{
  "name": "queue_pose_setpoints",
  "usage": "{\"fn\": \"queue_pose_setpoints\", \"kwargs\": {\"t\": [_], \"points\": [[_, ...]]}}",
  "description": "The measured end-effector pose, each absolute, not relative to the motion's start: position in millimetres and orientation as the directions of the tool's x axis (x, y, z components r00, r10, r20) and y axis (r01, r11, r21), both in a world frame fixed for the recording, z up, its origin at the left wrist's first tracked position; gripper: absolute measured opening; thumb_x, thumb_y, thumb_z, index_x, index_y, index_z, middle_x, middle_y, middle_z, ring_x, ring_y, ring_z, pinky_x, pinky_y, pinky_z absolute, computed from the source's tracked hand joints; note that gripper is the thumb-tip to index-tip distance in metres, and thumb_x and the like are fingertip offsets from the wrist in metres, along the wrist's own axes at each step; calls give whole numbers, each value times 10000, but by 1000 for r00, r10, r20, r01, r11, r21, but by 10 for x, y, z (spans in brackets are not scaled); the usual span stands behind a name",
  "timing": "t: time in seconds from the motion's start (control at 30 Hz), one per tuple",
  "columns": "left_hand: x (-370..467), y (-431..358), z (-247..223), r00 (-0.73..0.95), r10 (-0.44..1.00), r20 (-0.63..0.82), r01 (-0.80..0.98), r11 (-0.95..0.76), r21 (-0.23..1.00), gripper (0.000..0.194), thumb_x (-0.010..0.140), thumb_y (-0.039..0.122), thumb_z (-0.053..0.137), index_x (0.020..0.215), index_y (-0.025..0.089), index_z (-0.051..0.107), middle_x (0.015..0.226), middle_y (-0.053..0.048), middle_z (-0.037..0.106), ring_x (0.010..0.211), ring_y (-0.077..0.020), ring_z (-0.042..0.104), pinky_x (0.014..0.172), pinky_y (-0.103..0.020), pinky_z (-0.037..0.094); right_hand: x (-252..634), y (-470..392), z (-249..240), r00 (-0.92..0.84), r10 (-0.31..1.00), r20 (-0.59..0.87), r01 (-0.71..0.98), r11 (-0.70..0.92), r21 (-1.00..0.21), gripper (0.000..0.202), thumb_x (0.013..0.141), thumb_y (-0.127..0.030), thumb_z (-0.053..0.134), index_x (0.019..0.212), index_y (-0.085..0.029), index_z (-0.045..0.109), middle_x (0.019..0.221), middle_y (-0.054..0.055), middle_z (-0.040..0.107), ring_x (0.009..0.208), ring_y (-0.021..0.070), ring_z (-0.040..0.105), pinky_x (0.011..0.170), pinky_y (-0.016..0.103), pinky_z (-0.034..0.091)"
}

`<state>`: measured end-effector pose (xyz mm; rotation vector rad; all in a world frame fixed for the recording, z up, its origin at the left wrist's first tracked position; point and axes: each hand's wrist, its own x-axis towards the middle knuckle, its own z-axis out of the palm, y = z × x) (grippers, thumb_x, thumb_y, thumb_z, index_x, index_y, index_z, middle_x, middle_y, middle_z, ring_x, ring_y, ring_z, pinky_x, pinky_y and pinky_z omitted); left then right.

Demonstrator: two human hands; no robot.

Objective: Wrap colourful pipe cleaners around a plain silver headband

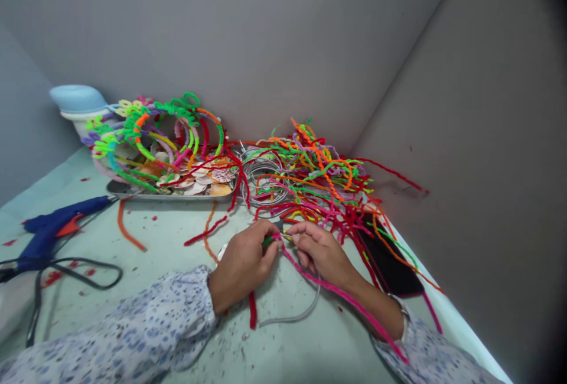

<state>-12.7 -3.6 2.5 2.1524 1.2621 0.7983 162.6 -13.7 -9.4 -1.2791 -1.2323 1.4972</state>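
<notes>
At the middle of the table my left hand (250, 260) is closed, with thumb and forefinger pinching a fuzzy pink pipe cleaner (330, 287) near its end. A bit of green fuzz shows beside those fingertips. From there the pink strand trails across my right wrist toward the lower right. My right hand (321, 254) is closed too, its fingertips pinching a thin wire right next to the left fingertips. A grey wire (305, 313) curves out from under my right hand onto the table. Where the wire and the pipe cleaner meet is too small to make out.
Behind my hands lie a tangle of colourful pipe cleaners (328, 165) and coiled wire (268, 180). A metal tray (186, 197) holds shells and pipe-cleaner rings (142, 136). At left is a blue glue gun (48, 227) with its cord; at right, a black phone (392, 260).
</notes>
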Motion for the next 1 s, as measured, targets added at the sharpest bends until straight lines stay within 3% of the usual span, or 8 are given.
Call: {"fn": "queue_pose_setpoints", "kwargs": {"t": [0.27,0.4,0.57,0.77,1.0], "points": [[-141,-25,37,327,929,171,470,-317,824,148,878,217,435,879,186,579,817,-13,615,761,-155,547,698,-264,398,1661,-115,-94,-158,969,-188,-19,-193,-981,272,855,-402,479,943,-170,591,438,-76,484,353,60,362,373,167,264],[-136,-34,39,316,941,124,399,-250,882,151,882,255,440,878,186,573,770,2,613,708,-142,539,637,-240,393,1662,-88,-111,-140,971,-195,-30,-201,-979,242,812,-404,565,904,-182,592,538,-61,533,388,59,406,396,177,295],[-116,-74,67,333,936,110,364,-236,901,152,873,257,447,851,184,579,771,0,622,697,-139,532,589,-222,375,1640,-87,-168,-167,976,-142,36,-138,-990,266,744,-360,670,937,-188,606,611,-54,530,453,68,422,429,193,318],[-113,-68,51,348,931,110,364,-242,899,149,872,257,449,840,188,577,741,7,607,694,-137,526,590,-220,371,1611,-127,-95,-213,974,-82,103,-61,-993,215,772,-351,652,894,-176,626,639,-37,533,515,83,436,479,214,349],[-113,-71,71,367,927,73,370,-218,903,170,867,282,452,824,183,584,699,9,600,657,-138,520,592,-228,374,1588,-155,-61,-218,976,1,140,32,-990,206,763,-321,660,904,-175,626,803,14,639,714,136,574,651,256,454]]}}
